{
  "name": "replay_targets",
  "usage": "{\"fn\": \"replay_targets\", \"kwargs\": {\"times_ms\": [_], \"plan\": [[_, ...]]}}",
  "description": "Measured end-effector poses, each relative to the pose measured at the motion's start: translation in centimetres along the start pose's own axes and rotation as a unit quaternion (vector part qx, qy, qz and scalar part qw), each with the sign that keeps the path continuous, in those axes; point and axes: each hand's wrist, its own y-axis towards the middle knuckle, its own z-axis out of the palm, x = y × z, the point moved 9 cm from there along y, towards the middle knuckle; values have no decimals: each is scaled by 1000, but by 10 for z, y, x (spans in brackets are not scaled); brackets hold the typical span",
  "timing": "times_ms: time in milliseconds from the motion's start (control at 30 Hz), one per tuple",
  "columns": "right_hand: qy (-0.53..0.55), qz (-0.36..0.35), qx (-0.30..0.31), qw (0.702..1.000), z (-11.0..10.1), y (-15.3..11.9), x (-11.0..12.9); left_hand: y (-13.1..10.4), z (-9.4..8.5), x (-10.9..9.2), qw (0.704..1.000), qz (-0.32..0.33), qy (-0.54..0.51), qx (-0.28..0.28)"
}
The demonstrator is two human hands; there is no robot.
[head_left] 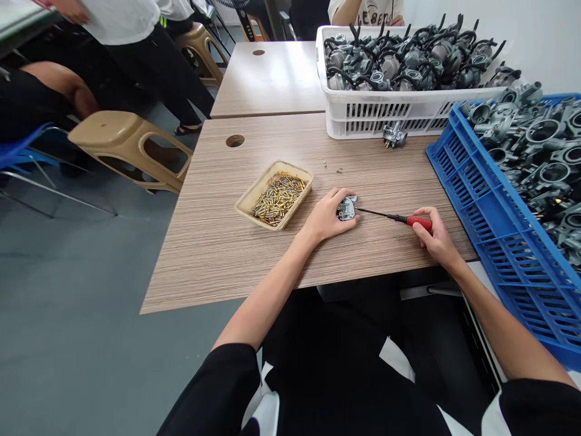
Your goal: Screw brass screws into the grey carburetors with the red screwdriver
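Observation:
On the wood-grain table (pixel 204 254), my left hand (pixel 329 217) is closed around a small grey metal carburetor (pixel 347 208), steadying it against the surface. My right hand (pixel 433 236) grips the red handle of a screwdriver (pixel 417 221). Its dark shaft lies almost level, and the tip meets the carburetor's right side. Left of my left hand stands a cream plastic tray (pixel 242 206) heaped with small brass-coloured screw-like parts (pixel 279 200). A few loose small metal pieces (pixel 339 171) lie beyond the carburetor.
A white crate (pixel 336 115) full of carburetors with black hoses stands at the back, one carburetor (pixel 394 134) before it. A blue crate (pixel 494 212) of grey metal bodies flanks my right arm. Tan stools (pixel 109 127) and people (pixel 131 24) are at the left; another person (pixel 363 12) sits opposite.

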Motion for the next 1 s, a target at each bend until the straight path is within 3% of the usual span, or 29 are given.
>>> {"fn": "replay_targets", "kwargs": {"times_ms": [467,733,833,1000], "plan": [[-13,-6,3,1000,2,-1,3,0,-1,1,1000,-2,7,3],[-114,-42,-22,992,3,0,13,0,6,-7,1000,3,5,20],[-79,-38,-40,995,0,0,10,0,6,-8,1000,10,-7,12],[115,14,-53,992,-5,3,-2,2,5,-3,1000,15,-25,1]]}}
